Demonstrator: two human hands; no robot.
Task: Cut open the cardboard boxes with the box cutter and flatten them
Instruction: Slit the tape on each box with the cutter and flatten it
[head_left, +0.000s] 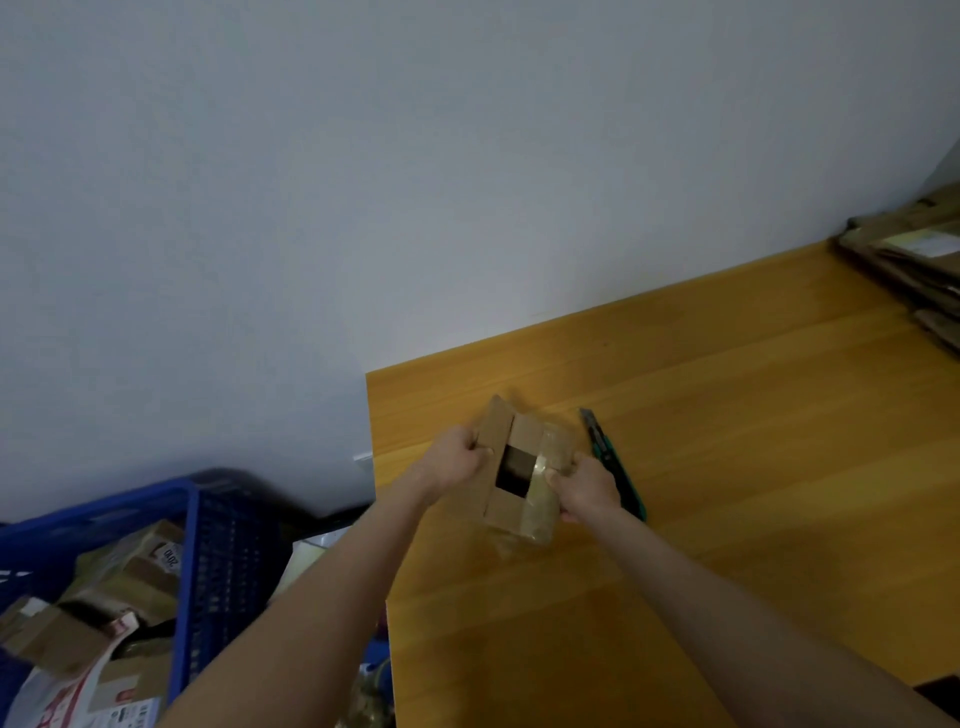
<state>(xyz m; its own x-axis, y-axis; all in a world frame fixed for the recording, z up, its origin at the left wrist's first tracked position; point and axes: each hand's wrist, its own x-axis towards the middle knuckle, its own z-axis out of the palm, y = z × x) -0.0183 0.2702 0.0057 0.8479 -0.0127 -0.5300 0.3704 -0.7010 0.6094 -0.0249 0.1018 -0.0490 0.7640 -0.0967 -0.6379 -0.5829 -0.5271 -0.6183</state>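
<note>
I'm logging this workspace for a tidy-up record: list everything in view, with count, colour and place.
small cardboard box: one, brown with clear tape, top partly open, over the table's left part
box cutter: one, green and black, lying on the table just right of the box
table: one, orange-brown wood, right half of view
flattened cardboard: one stack, brown, table's far right end
crate: one, blue plastic, lower left beside the table
parcels: several, mostly brown, in the crate
wall: one, white, behind
left hand: grips the box's left flap
right hand: grips its taped right side
</note>
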